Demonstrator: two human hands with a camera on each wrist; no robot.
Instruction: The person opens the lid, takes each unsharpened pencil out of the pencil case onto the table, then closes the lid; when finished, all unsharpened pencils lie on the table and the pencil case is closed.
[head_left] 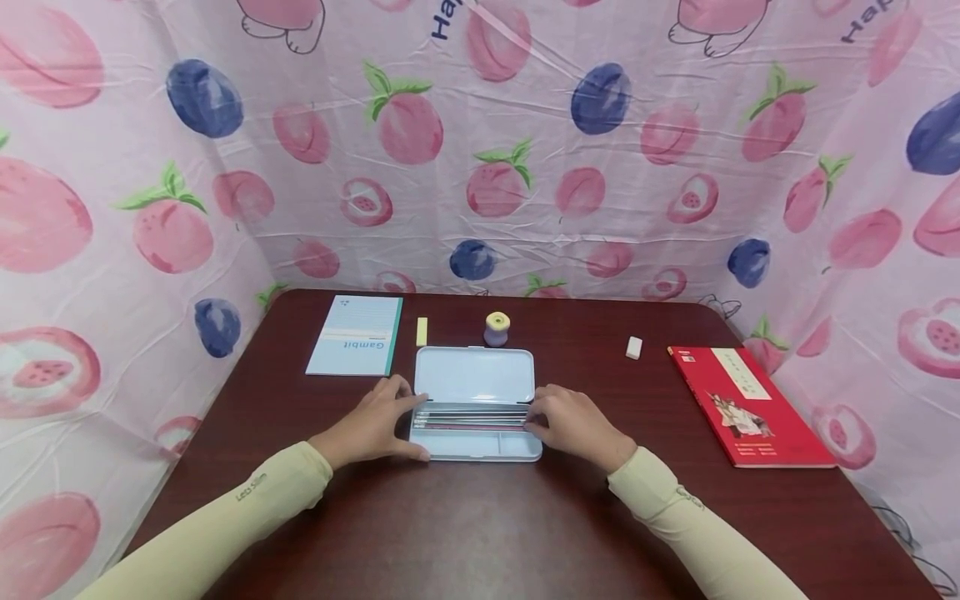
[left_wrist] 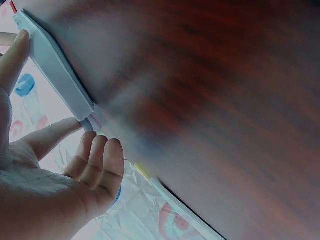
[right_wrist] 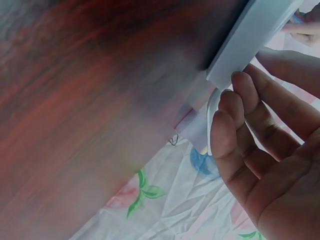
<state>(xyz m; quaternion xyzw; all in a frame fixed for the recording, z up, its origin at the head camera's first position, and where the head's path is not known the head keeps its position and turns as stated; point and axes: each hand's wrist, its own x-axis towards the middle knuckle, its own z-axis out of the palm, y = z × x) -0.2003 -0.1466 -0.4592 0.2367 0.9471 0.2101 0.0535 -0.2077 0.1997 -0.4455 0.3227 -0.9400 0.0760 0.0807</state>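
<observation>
An open light-blue pencil case [head_left: 480, 447] lies on the dark wooden table [head_left: 480, 533], its lid [head_left: 474, 375] folded back flat. Several pencils [head_left: 472, 417] lie in a row in the base. My left hand [head_left: 375, 429] holds the case's left end, thumb along the front corner and index finger by the hinge. My right hand [head_left: 570, 425] holds the right end, fingertips at the pencils' ends. In the left wrist view the left hand [left_wrist: 50, 170] spans the case [left_wrist: 60, 70]. In the right wrist view the right hand [right_wrist: 260, 150] has curled fingers on the case's edge [right_wrist: 255, 35].
Behind the case lie a light-blue notebook [head_left: 354, 335], a small yellow block [head_left: 422, 331] and a purple-and-yellow round object [head_left: 497, 328]. A white eraser [head_left: 633, 347] and a red book [head_left: 750, 406] lie to the right. Fruit-print fabric [head_left: 480, 167] walls in the table.
</observation>
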